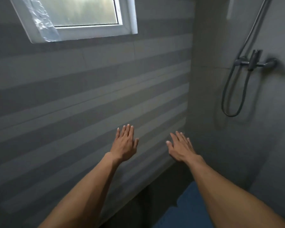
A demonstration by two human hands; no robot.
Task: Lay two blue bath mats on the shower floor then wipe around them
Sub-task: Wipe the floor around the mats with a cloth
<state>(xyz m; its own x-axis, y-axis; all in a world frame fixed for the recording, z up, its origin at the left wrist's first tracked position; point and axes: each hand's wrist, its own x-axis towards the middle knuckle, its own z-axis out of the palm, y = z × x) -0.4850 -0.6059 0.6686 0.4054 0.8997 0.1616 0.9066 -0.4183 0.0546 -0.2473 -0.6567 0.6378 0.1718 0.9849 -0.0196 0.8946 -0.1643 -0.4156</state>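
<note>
Both arms stretch forward in front of a grey striped tiled wall. My left hand (125, 143) is flat with fingers apart and holds nothing. My right hand (181, 147) is likewise spread and empty, a short way to its right. Low down, partly hidden under my right forearm, a blue bath mat (186, 204) lies on the dark shower floor (148, 203). Only one patch of blue shows, so I cannot tell whether it is one mat or two. No cloth is in view.
A white-framed window (82, 18) sits high on the striped wall, with clear plastic film on its left side. At the right, a shower mixer tap (255, 61) with a looped hose (234, 96) and riser rail is fixed to the grey wall. A wall corner (190, 96) runs between them.
</note>
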